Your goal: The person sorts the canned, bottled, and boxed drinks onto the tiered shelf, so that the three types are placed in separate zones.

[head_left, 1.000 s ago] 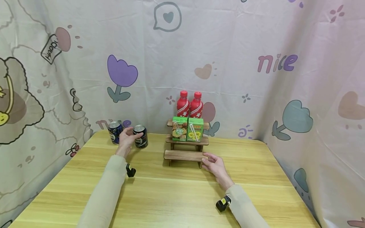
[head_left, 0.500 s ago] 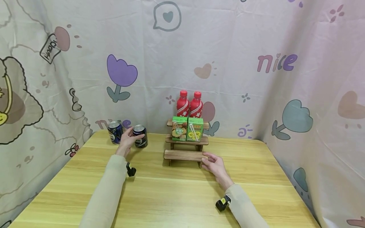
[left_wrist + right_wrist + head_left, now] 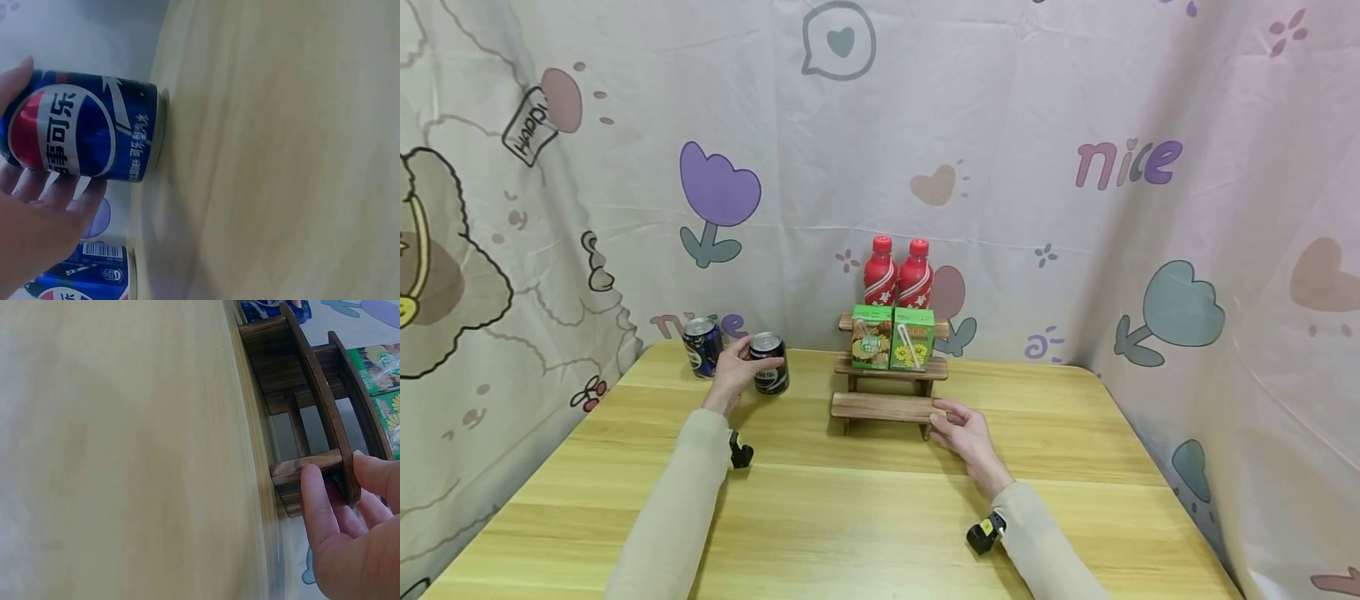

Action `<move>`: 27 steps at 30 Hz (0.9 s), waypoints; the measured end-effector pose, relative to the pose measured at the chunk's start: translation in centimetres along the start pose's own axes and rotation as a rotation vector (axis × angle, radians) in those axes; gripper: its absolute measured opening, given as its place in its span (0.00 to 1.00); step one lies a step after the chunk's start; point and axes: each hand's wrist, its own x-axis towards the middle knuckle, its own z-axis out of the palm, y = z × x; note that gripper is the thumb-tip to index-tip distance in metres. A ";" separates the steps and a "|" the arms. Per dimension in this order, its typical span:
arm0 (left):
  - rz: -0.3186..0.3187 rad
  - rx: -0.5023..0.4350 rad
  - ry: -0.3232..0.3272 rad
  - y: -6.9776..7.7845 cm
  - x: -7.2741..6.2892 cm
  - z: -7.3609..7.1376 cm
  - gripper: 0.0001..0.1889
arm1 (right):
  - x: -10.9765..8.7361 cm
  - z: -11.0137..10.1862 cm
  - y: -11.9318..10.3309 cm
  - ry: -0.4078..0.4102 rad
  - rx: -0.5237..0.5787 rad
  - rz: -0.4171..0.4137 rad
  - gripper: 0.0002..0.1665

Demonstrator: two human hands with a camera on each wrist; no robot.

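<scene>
My left hand grips a dark blue cola can, thumb on one side and fingers round the other. This can stands close over the tabletop at the back left. A second blue can stands just left of that hand. My right hand pinches the right end of the lowest step of a brown wooden tiered stand, thumb on top of the board and fingers at its leg. Two green drink cartons fill the middle step. Behind them, two red bottles occupy the top step.
The light wooden table reaches back to a printed curtain, which also hangs along both sides. Black wrist cameras sit on both wrists.
The can in my left hand has shifted slightly nearer and its label has turned a little. The left fingers have closed in round it. My right hand keeps its hold on the stand.
</scene>
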 end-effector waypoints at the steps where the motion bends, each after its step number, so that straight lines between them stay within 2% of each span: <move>1: 0.004 -0.011 -0.003 0.0 0.0 0.1 0.53 | 0.0 0.0 0.0 0.001 0.000 -0.002 0.24; 5: 0.024 -0.009 -0.005 -0.1 -0.3 0.2 0.53 | 0.1 0.0 0.0 0.002 0.000 -0.001 0.24; 13: 0.073 0.006 -0.005 0.2 -1.5 0.6 0.47 | 0.1 0.1 0.0 -0.010 0.005 0.006 0.24; 20: 0.114 0.071 0.013 1.6 -2.7 1.6 0.46 | 0.0 0.1 0.0 -0.002 0.010 0.011 0.25; 27: 0.170 0.066 0.020 3.3 -4.1 2.8 0.42 | 0.1 0.0 -0.1 0.000 0.010 0.011 0.25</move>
